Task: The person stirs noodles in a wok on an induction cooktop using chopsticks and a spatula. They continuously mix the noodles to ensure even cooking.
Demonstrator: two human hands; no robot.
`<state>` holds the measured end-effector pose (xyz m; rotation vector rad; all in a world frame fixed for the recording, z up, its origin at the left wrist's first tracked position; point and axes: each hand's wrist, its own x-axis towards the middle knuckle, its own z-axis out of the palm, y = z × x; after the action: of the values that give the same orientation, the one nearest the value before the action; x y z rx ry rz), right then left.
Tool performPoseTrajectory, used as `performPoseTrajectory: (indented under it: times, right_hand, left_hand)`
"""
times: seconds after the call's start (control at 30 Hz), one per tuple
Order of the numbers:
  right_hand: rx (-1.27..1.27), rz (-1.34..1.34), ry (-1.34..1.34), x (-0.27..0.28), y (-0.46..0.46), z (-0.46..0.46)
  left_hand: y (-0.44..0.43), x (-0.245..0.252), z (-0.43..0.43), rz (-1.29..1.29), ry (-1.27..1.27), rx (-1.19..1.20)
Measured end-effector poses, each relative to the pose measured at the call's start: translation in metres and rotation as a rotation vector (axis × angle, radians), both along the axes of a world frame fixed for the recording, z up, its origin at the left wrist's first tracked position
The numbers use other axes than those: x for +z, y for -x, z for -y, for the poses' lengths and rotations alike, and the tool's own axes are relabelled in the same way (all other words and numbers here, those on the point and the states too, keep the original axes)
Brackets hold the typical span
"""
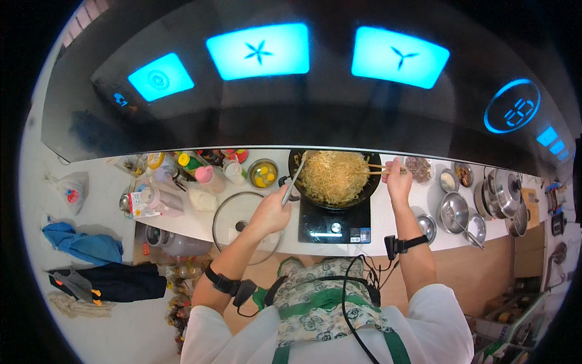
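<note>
Noodles [335, 176] are heaped in a black wok [375, 187], which stands on an induction cooktop [334, 227]. My left hand [273, 210] grips the metal handle of a spatula [293, 182], whose head is at the left side of the noodles. In my right hand [398, 182] is a pair of wooden chopsticks [376, 169], their tips in the noodles from the right. Just left of the wok, a metal bowl [263, 173] holds several raw eggs. A glass lid [227, 227] with a dark knob lies below my left hand and partly under my forearm.
A range hood [318, 127] with lit panels covers the upper view. Bottles, among them a pink-capped one [207, 177], crowd the counter's left. On the right are a bowl of shredded food [418, 169], a metal bowl with a ladle [452, 212] and a lidded steel pot [500, 195].
</note>
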<state>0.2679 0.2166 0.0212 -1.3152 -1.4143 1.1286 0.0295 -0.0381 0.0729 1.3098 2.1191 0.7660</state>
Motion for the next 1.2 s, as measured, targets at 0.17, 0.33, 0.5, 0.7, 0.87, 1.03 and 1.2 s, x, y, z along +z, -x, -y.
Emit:
performPoseTrajectory:
  times: [0.17,0.33,0.5,0.7,0.87,1.03,1.2]
  right_hand:
    - [0.049,-0.163,-0.092,-0.006,-0.005,0.033]
    - [0.178,0.527,-0.443,-0.039,0.019,0.026]
    - [-0.138,0.174,-0.029,-0.075,0.060,-0.001]
    - [-0.172,-0.565,0.395,-0.072,0.062,-0.017]
    - [-0.099,-0.769,0.305,-0.056,0.047,-0.020]
    - [0.005,-0.139,0.080,-0.040,0.018,-0.015]
    - [-0.052,-0.098,-0.131,-0.033,-0.005,-0.008]
  left_hand:
    - [0.008,-0.030,-0.005,-0.037,0.078,0.042]
    - [0.006,-0.035,-0.023,-0.089,0.201,-0.002]
    - [-0.010,-0.028,-0.031,0.037,0.187,-0.057]
    - [-0.024,-0.007,-0.017,-0.008,0.150,-0.006]
    - [-0.026,0.022,0.009,-0.001,-0.067,0.014]
    - [-0.019,0.022,0.006,-0.043,-0.052,-0.006]
    - [-0.015,-0.009,-0.003,-0.031,0.054,0.013]
